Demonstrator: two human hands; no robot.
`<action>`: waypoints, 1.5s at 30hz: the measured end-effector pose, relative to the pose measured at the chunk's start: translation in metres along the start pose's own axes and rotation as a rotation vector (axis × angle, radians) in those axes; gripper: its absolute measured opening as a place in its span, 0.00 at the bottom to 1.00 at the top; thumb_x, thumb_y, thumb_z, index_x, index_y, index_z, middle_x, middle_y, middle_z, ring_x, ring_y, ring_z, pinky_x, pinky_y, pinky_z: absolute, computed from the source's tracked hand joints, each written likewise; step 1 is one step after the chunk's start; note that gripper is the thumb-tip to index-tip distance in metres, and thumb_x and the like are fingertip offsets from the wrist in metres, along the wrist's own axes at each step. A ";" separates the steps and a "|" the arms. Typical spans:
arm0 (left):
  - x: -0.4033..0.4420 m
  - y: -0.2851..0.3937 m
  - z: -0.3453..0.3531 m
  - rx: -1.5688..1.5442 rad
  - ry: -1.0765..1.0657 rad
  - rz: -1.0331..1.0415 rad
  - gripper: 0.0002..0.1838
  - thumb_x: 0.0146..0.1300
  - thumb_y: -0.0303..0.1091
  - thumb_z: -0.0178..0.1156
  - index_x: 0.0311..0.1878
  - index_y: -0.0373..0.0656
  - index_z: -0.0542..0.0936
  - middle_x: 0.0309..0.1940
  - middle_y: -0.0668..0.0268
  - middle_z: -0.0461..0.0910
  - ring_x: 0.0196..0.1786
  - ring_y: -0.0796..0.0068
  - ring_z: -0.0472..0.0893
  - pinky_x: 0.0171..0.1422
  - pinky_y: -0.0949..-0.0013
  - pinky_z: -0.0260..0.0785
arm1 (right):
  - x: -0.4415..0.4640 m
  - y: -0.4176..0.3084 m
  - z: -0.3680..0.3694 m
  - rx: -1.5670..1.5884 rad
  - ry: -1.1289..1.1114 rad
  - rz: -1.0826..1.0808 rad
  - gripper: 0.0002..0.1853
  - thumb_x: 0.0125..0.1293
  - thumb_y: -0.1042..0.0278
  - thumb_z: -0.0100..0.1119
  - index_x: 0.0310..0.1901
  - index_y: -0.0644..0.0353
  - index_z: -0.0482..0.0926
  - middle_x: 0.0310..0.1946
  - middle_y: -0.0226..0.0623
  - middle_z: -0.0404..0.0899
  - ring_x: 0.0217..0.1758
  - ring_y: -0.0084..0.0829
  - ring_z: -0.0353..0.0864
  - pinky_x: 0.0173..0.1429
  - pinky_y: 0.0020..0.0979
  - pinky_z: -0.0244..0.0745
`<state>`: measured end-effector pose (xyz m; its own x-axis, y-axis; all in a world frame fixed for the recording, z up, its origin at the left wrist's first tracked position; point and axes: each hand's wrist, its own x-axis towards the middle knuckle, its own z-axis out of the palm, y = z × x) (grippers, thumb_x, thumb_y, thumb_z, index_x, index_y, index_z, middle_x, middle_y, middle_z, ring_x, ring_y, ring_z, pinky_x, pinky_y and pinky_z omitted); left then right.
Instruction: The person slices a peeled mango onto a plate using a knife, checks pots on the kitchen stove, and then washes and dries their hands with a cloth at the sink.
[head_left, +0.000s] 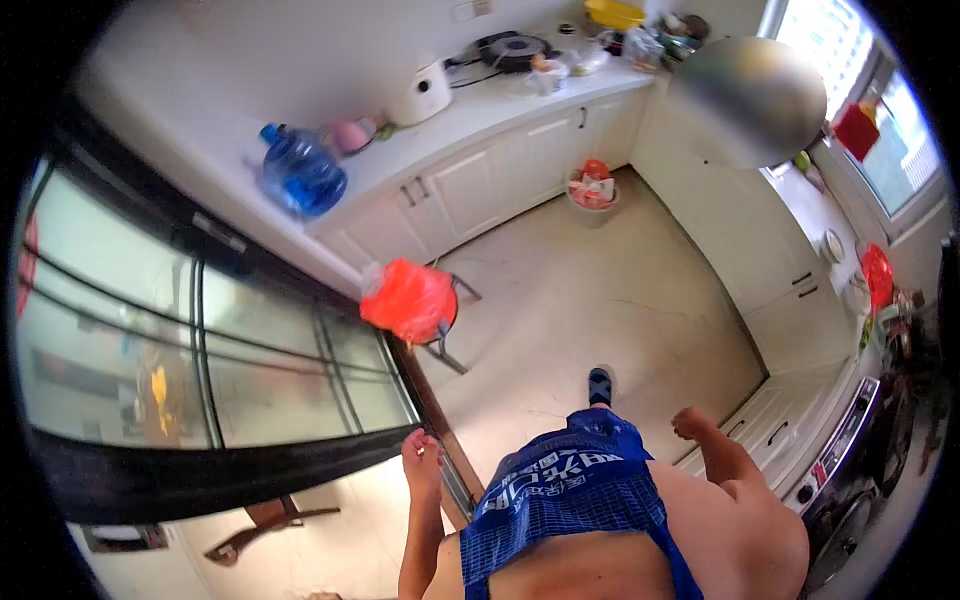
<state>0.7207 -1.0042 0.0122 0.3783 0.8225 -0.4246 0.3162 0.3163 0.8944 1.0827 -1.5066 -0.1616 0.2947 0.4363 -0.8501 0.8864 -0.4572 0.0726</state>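
Observation:
My left hand [422,455] is at the lower middle, beside the dark door frame, its fingers curled; a tiny pale spot shows at them, too small to name. Out to the right, my right hand [690,422] is closed near the white lower cabinets [800,400], with no object showing in it. Between the hands hangs a blue apron [570,480] with white lettering. One foot in a dark slipper [600,387] points forward on the floor. Ahead of my left hand, a red plastic bag [410,300] lies on a stool [447,345].
A blue water bottle [303,172] and a white appliance [422,93] stand on the back counter [480,110]. A lined bin [593,195] sits by the cabinets. Glass sliding doors [260,370] are left; a stove [840,450] is right. A wooden chair [270,525] stands beyond the doorway.

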 end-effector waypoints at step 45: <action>0.296 0.319 0.888 0.485 -1.280 0.262 0.23 0.64 0.31 0.62 0.60 0.36 0.70 0.50 0.63 0.74 0.43 0.77 0.79 0.43 0.73 0.76 | 0.020 0.524 -0.277 0.888 1.173 0.991 0.21 0.53 0.70 0.66 0.51 0.60 0.78 0.48 0.50 0.77 0.52 0.49 0.75 0.56 0.43 0.72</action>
<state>1.7065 -1.0798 0.0470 0.9130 -0.2504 -0.3220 0.2803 -0.1883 0.9413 1.6519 -1.5222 0.0038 0.9782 -0.1472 0.1463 -0.0906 -0.9371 -0.3371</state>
